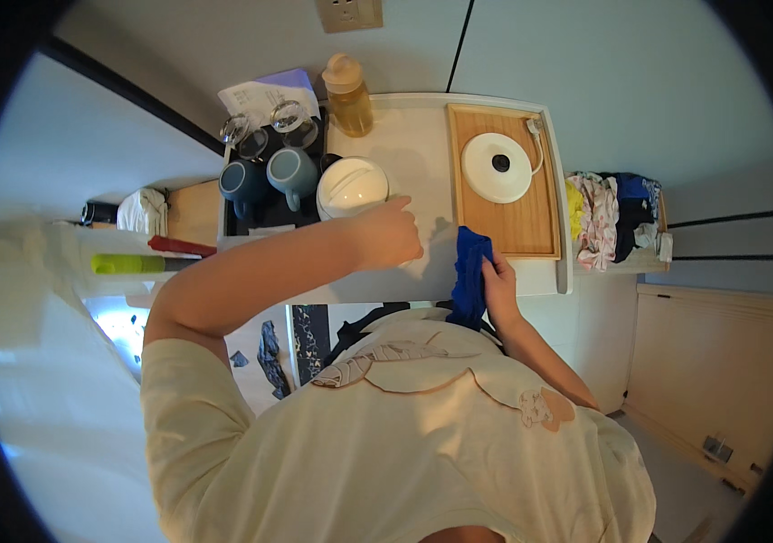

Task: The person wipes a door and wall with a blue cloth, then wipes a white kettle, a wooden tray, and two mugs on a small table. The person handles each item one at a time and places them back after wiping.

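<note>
My right hand (500, 282) grips a folded royal-blue cloth (470, 278) by its right side, just over the front edge of a white tabletop (413, 136). Across the table reaches my left hand (390, 234), its fingers curled and one digit pointing outward. Its underside is hidden, so whether it holds anything cannot be seen. Right beside that hand stands a white electric kettle (352, 182), its lower front partly covered by my forearm. A round white kettle base (488, 180) with a black centre connector and a short cord lies on a wooden tray (508, 227) to the right.
Two blue-grey mugs, one dark (240, 180) and one lighter (291, 170), share a black tray (271, 216) with several glasses (299, 132). A bottle of amber liquid (351, 105) stands behind. Rumpled clothes (613, 214) lie on a shelf at right. Green (125, 264) and red handles (179, 246) jut out at left.
</note>
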The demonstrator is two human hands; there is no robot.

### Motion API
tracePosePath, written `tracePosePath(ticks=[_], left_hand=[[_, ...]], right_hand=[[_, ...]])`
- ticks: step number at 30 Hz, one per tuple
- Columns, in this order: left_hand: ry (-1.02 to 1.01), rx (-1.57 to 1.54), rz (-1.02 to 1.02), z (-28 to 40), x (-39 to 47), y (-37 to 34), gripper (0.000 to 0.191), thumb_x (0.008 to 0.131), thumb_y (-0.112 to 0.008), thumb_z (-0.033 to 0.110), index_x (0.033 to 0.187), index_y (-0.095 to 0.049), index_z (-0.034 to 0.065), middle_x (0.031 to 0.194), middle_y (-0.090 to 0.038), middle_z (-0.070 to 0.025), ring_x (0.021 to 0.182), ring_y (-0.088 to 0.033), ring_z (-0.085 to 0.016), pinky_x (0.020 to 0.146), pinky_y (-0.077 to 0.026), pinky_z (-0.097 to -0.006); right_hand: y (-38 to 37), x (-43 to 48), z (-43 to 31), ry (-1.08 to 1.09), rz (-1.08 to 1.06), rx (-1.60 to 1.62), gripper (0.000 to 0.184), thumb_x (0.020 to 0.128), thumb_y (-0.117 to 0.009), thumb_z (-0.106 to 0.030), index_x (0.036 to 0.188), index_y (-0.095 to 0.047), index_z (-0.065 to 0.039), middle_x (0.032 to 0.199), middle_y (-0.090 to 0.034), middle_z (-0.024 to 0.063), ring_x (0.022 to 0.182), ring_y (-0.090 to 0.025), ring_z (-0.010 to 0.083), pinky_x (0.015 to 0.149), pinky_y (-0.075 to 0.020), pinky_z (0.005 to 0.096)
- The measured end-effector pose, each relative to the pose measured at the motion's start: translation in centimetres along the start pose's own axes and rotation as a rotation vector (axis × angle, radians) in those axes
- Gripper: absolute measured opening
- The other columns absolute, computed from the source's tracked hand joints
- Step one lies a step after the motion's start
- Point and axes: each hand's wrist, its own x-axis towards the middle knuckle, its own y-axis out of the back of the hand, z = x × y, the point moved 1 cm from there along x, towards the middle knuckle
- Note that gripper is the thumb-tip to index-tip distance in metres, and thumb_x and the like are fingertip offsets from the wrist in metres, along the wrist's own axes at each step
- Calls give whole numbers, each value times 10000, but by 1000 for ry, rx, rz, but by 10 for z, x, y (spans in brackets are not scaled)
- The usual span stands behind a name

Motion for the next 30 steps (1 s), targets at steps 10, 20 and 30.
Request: tracePosePath(ticks=[10, 20, 30], left_hand=[[155, -651, 506, 24, 16, 14, 575, 750, -732, 260, 1277, -548, 122, 1235, -531, -147, 1209, -476, -322, 1092, -280, -503], [906, -670, 669, 2, 216, -9, 976, 704, -780, 383, 1442, -258, 17, 1447, -262, -276, 1350, -251, -442, 1109, -227, -524], [989, -584, 580, -25, 254, -35, 987, 670, -792, 439, 1433, -291, 63, 1479, -273, -196, 1397, -221, -346, 1092, -123, -627]], right_hand=[[33, 14, -47, 10, 108, 132, 282, 972, -452, -183, 1158, -569, -6, 955, -666, 132, 783, -654, 200, 658, -547, 309], [124, 30, -90, -44, 110, 150, 286, 969, -415, -193, 1128, -558, -4, 981, -656, 135, 801, -660, 213, 687, -553, 316], [176, 54, -94, -83, 54, 210, 275, 973, -428, -172, 1144, -565, -6, 953, -655, 111, 757, -644, 189, 679, -540, 302]])
